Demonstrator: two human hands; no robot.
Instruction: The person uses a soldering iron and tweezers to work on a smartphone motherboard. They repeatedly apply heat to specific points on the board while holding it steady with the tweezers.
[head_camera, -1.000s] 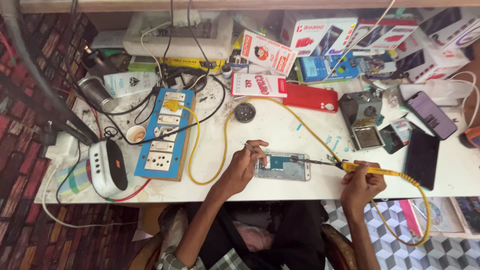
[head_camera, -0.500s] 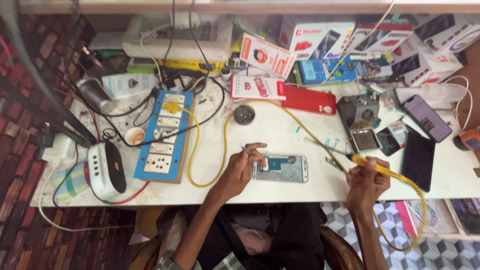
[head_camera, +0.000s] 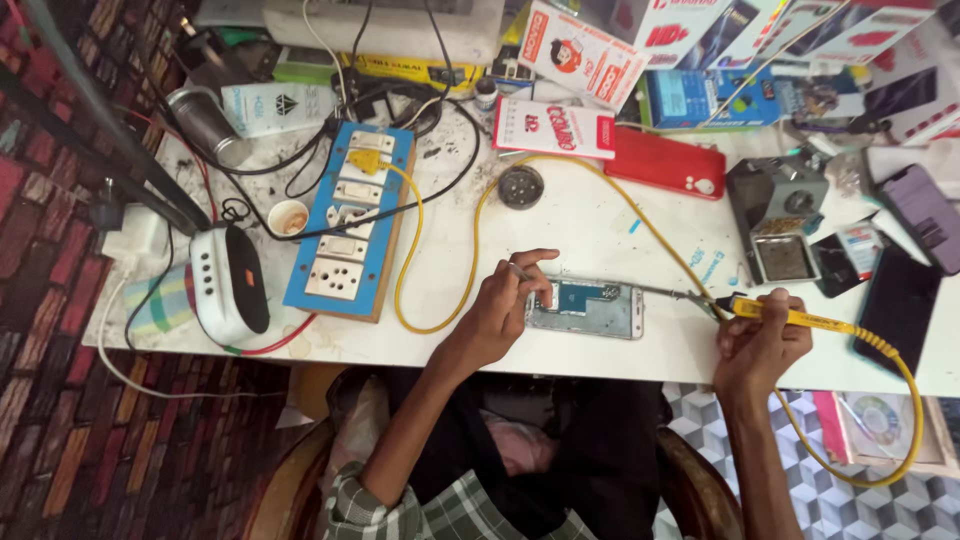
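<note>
Soldering on opened phone (head_camera: 585, 308), mid-bench.
Left hand (head_camera: 500, 310) pinches a thin wire at the phone's left edge. Right hand (head_camera: 762, 340), right of the phone, is clenched around the yellow iron (head_camera: 790, 315), tip reaching toward the phone. Blue switchboard (head_camera: 350, 230) sits well left of the phone, red phone (head_camera: 665, 162) behind it.

The left hand (head_camera: 500, 305) pins a thin metal tool beside the opened silver phone (head_camera: 585, 308); the right hand (head_camera: 762, 340) grips a yellow-handled soldering iron (head_camera: 790, 317).
</note>
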